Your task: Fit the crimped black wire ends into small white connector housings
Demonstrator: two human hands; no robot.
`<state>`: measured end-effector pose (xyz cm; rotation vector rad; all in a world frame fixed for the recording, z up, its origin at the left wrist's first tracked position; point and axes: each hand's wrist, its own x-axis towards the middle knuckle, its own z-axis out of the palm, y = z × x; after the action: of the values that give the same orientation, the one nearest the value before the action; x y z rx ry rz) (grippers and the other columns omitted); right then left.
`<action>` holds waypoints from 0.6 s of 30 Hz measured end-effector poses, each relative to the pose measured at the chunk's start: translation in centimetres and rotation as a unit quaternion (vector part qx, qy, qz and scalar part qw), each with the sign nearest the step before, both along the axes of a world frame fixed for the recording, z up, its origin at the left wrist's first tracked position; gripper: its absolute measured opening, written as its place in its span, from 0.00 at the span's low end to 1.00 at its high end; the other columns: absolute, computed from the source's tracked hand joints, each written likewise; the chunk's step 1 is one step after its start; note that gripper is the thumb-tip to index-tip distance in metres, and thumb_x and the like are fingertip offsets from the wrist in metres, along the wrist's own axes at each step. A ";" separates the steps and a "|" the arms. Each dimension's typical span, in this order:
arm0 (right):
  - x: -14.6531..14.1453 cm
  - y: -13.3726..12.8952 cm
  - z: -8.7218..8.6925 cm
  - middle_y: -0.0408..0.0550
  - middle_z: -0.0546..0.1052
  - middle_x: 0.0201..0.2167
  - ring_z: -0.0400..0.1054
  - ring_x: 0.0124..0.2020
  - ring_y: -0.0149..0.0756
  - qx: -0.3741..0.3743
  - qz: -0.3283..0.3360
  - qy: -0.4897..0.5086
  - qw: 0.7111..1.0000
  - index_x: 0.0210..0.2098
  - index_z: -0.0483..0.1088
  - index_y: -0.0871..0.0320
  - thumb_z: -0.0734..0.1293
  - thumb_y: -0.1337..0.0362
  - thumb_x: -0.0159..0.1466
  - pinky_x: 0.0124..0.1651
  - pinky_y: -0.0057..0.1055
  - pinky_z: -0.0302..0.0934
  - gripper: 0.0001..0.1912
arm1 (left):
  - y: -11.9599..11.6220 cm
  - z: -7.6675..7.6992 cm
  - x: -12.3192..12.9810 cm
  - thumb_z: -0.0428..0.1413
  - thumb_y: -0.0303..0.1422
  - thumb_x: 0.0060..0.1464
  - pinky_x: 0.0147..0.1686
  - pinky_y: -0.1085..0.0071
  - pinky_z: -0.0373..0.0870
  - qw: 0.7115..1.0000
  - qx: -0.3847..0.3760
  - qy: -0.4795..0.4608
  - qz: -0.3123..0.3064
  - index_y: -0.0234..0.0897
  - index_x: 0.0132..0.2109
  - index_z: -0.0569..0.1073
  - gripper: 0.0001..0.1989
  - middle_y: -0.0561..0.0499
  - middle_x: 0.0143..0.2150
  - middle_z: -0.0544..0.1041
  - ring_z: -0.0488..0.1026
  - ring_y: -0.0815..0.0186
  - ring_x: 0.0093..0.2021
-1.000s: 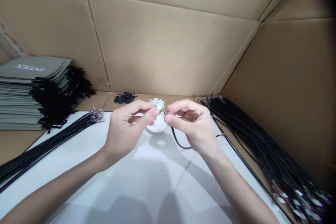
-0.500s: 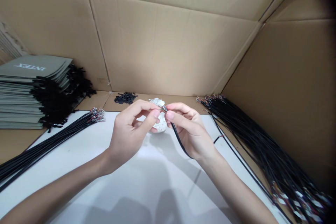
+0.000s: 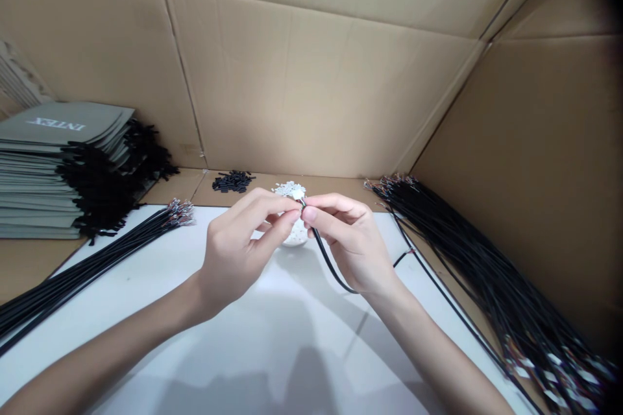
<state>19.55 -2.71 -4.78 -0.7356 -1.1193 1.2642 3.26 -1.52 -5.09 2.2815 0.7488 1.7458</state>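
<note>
A black cable (image 3: pixel 327 260) curves from the fingertips of my right hand (image 3: pixel 348 233), which pinches it near its end. Thin coloured wires stick out at that end, between both hands. The thumb and forefinger of my left hand (image 3: pixel 246 243) are pressed together at these wires, its fingertips touching those of my right hand. Just behind the fingertips lie small white pieces (image 3: pixel 291 189), and a container of white pieces (image 3: pixel 295 235) is partly hidden below them.
Black cables lie in bundles at the left (image 3: pixel 111 240) and right (image 3: pixel 467 253). Small black tubes (image 3: pixel 232 181) form a pile at the back. Grey folders (image 3: pixel 39 175) are stacked at the far left. Cardboard walls (image 3: pixel 311 78) enclose the white table (image 3: pixel 233 350).
My left fingertips have closed in on the wire end, moving slightly right. My right hand has shifted a little left, and the cable end has turned more upright.
</note>
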 end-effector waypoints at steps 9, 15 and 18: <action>0.1 0.0 -0.2 0.44 0.82 0.31 0.71 0.30 0.32 0.033 -0.033 -0.050 0.998 0.33 0.82 0.52 0.77 0.63 0.56 0.32 0.29 0.67 0.04 | 0.6 0.3 -0.3 0.58 0.25 0.59 0.24 0.72 0.67 0.994 0.080 0.027 0.072 0.42 0.36 0.75 0.06 0.55 0.28 0.77 0.72 0.69 0.25; 0.1 -0.1 0.0 0.43 0.82 0.31 0.72 0.31 0.32 0.044 -0.032 -0.067 0.996 0.32 0.82 0.52 0.77 0.64 0.56 0.33 0.29 0.68 0.04 | 0.9 0.2 -1.0 0.60 0.24 0.57 0.22 0.71 0.64 0.971 0.173 0.096 0.137 0.42 0.37 0.74 0.07 0.57 0.25 0.77 0.70 0.70 0.22; 0.2 0.0 0.0 0.42 0.81 0.30 0.71 0.30 0.31 0.047 -0.017 -0.081 0.995 0.32 0.81 0.52 0.77 0.65 0.56 0.33 0.28 0.67 0.04 | 1.2 0.1 -1.3 0.62 0.24 0.55 0.20 0.70 0.60 0.935 0.270 0.142 0.181 0.41 0.37 0.74 0.07 0.58 0.21 0.74 0.67 0.70 0.19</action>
<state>19.79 -2.68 -4.81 -0.7932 -1.2843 1.1298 1.92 -0.30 -4.97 2.9706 0.8710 1.9957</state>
